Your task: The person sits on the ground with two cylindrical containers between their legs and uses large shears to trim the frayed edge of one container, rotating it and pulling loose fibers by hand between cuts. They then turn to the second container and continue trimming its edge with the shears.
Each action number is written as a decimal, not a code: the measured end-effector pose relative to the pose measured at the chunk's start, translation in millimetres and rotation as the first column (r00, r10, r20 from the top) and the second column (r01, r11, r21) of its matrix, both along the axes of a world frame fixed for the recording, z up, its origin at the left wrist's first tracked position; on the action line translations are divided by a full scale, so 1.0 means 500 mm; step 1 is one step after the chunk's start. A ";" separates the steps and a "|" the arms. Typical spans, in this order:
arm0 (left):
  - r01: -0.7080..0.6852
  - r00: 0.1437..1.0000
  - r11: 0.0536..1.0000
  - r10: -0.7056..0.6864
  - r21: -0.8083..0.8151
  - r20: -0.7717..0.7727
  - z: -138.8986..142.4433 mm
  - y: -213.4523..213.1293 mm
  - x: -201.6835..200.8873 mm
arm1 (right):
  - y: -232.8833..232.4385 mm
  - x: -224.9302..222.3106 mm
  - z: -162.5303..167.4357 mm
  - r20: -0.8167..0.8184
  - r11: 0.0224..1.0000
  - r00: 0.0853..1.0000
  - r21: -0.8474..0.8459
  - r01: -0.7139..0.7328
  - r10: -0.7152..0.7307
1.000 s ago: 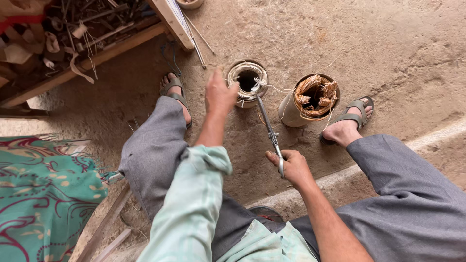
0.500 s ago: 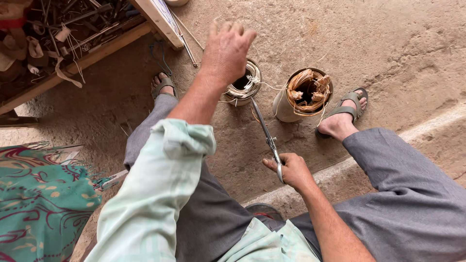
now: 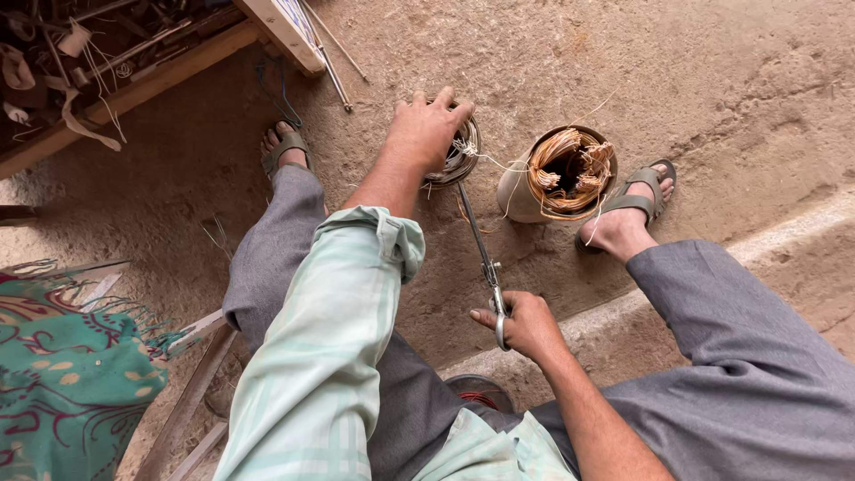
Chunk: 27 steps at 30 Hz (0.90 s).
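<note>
On dirt floor between feet: left hand clamps motor stator steady; right hand grips long metal tool, tip at windings. Second stator at 3 o'clock, copper exposed.

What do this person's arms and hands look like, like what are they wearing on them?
Both hands are bare, with no gloves, rings or watch showing. The left hand comes out of a pale mint-green checked shirt sleeve, rolled up to a cuff below the elbow. The right hand has a bare forearm as far as the frame shows; the same light checked shirt appears at the bottom edge.
</note>
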<state>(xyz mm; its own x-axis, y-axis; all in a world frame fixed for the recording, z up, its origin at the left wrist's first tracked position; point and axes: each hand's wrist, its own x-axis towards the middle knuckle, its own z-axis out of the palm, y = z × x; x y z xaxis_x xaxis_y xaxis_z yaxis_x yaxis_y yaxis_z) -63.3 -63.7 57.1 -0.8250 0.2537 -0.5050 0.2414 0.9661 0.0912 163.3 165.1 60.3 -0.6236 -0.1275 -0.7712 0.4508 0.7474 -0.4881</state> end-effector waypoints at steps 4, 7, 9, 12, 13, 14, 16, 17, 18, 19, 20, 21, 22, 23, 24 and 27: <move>0.006 1.000 0.998 -0.006 0.060 0.001 -0.021 -0.017 -0.002 | -0.005 -0.001 0.002 0.007 1.000 1.000 0.001 -0.007 0.007; -0.002 0.997 0.995 0.010 0.098 -0.082 -0.027 -0.013 0.005 | -0.006 -0.002 0.001 0.038 1.000 0.999 0.008 -0.011 0.011; -0.016 0.997 0.995 0.023 0.102 -0.068 -0.024 -0.012 0.009 | -0.007 -0.002 -0.001 0.044 1.000 0.999 -0.002 -0.003 0.003; -0.039 0.999 0.991 0.041 0.130 -0.015 -0.009 -0.015 0.011 | -0.007 -0.003 -0.003 0.059 1.000 0.998 0.019 -0.016 0.015; -0.043 0.999 0.988 0.045 0.146 -0.013 -0.004 -0.016 0.011 | -0.007 -0.003 -0.003 0.053 1.000 0.999 0.007 -0.012 0.011; -0.047 0.999 0.986 0.049 0.162 -0.010 0.001 -0.018 0.012 | -0.008 -0.002 -0.003 0.047 1.000 0.999 -0.005 -0.007 0.008; -0.044 0.999 0.981 0.049 0.190 -0.023 0.008 -0.021 0.014 | -0.009 -0.002 -0.003 0.052 1.000 0.999 -0.014 -0.003 0.003; -0.038 0.998 0.979 0.047 0.200 -0.041 0.008 -0.023 0.015 | -0.009 -0.002 -0.004 0.061 1.000 0.998 -0.012 -0.004 0.004; -0.032 0.997 0.977 0.045 0.210 -0.060 0.007 -0.024 0.016 | -0.009 -0.002 -0.006 0.068 1.000 0.998 -0.010 -0.006 0.006; -0.038 0.997 0.974 0.054 0.225 -0.064 0.003 -0.025 0.017 | -0.009 -0.001 -0.008 0.064 1.000 0.998 -0.018 -0.006 0.007; -0.043 0.996 0.969 0.061 0.242 -0.066 -0.002 -0.027 0.017 | -0.007 0.000 -0.011 0.062 1.000 0.998 -0.024 -0.006 0.007; -0.046 0.996 0.965 0.066 0.258 -0.068 -0.008 -0.027 0.017 | -0.006 0.001 -0.014 0.060 1.000 0.998 -0.030 -0.003 0.005; -0.061 0.995 0.963 0.081 0.261 -0.064 -0.015 -0.028 0.014 | -0.004 0.002 -0.018 0.058 0.999 0.998 -0.034 -0.007 0.009; -0.077 0.994 0.961 0.096 0.264 -0.057 -0.022 -0.027 0.013 | -0.003 0.005 -0.021 0.058 0.999 0.998 -0.037 -0.012 0.014; -0.094 0.993 0.959 0.110 0.268 -0.049 -0.029 -0.026 0.011 | -0.002 0.009 -0.024 0.060 0.999 0.998 -0.040 -0.017 0.020; -0.137 0.985 0.938 0.162 0.319 -0.053 -0.039 -0.025 0.004 | -0.011 0.021 -0.028 -0.017 0.992 1.000 -0.129 -0.002 0.000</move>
